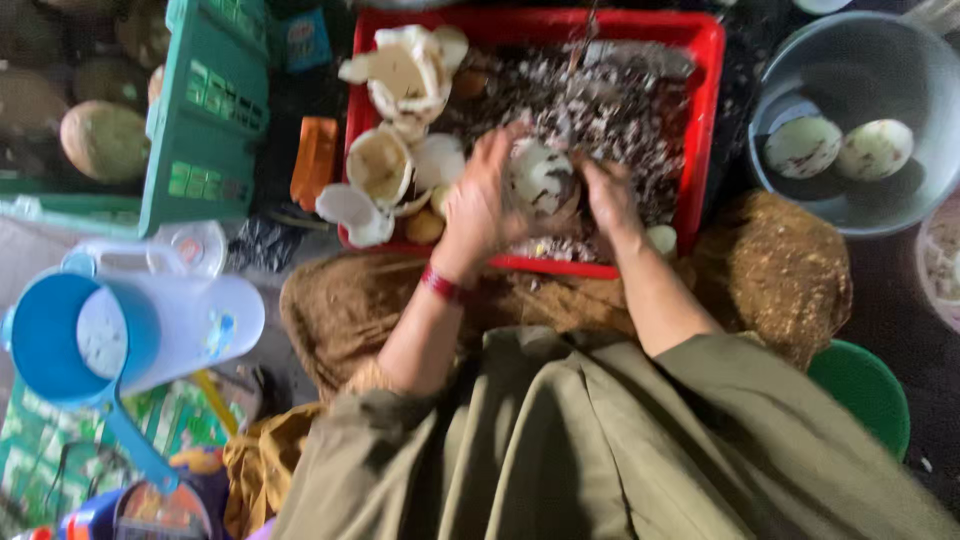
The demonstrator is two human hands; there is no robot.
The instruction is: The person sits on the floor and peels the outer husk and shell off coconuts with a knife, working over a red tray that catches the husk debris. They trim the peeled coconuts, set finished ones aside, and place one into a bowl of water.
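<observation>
1. From the head camera, we look down on two bare hands that meet over a red tray [712, 60], near its front edge.
2. Our left hand [478, 205], with a red band at the wrist, has its fingers curled around the left side of a peeled white coconut [540, 178].
3. Our right hand [607, 195] presses against the coconut's right side; motion blur hides how its fingers lie, so we cannot tell its grip.
4. The coconut sits between both hands, just above the tray's front edge.
5. Brown and white shavings [600, 100] cover the tray's middle and back.
6. Pale shell pieces [400, 75] pile up along the tray's left side, some spilling over its left edge.
7. A grey tub [860, 70] stands right of the tray, holding two peeled coconuts [805, 147].
8. A clear jug with a blue rim [40, 335] lies on its side, well to the left of the tray.
9. A green crate [205, 110] stands left of the tray's back corner.
</observation>
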